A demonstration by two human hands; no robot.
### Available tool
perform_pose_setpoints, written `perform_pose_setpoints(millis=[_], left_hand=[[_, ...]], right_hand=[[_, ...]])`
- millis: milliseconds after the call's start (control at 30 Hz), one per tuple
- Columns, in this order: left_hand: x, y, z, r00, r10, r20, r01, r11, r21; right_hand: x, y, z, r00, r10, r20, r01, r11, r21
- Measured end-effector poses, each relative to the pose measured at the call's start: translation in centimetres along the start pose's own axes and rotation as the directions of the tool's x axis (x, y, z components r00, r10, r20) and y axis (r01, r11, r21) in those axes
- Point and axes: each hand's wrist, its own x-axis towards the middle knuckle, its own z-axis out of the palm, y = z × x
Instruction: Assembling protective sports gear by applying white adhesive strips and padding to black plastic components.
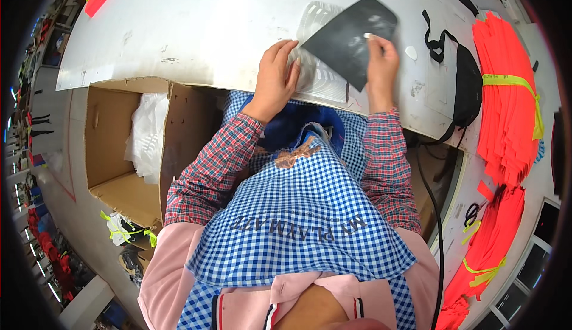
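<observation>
My right hand (381, 70) pinches a dark grey, flat, pointed piece of sheet material (345, 41) near its right edge, holding it at a slant over the white table. Part of the piece is blurred. Beneath it lies a translucent sheet with curved white lines (325, 79), partly covered. My left hand (276, 76) is at the table's front edge, beside the left side of that translucent sheet. Its fingers are loosely bent, with a gap between thumb and forefinger, and nothing shows in them. Whether its fingertips touch the sheet is hard to tell.
An open cardboard box (119, 193) holding white translucent sheets (148, 136) stands below the table at left. Bundles of bright orange strips (506, 97) tied with yellow bands lie at right. Nearby are a black strapped item (468, 85), scissors (472, 214) and a hanging black cable (440, 228).
</observation>
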Motion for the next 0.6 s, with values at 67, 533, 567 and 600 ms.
perform_pose_setpoints(millis=[67,533,567,600], left_hand=[[0.0,0.2,-0.3,1.0,0.01,0.02,-0.01,1.0,0.019],[3.0,-0.5,0.5,0.882,-0.056,0.467,0.003,0.993,0.115],[3.0,-0.7,0.7,0.889,-0.055,0.455,0.005,0.994,0.11],[3.1,-1.0,0.7,0.889,-0.056,0.455,0.005,0.994,0.111]], right_hand=[[0.1,-0.5,-1.4,0.991,0.12,-0.061,-0.103,0.968,0.229],[-6.2,-2.3,-3.9,0.655,0.069,0.752,-0.753,0.14,0.643],[-6.7,-2.6,-3.5,0.638,0.103,0.763,-0.766,0.18,0.617],[-7.3,-3.0,-3.1,0.622,0.136,0.771,-0.778,0.218,0.589]])
